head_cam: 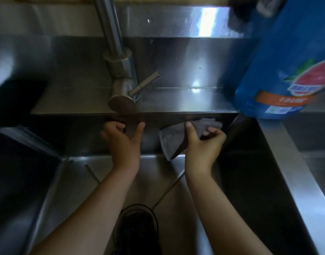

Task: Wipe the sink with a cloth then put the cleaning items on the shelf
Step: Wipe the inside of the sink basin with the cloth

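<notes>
One sink, right hand gripping one grey cloth, left hand loosely curled, empty, one blue bottle

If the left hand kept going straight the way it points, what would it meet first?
Most likely the sink's back wall, just under the ledge that carries the tap. The left hand looks close to it, though depth is unclear.

Both forearms are bare as far as they show, and the left hand and right hand are bare as well, with short, rounded nails (plainest on the right thumb).
</notes>
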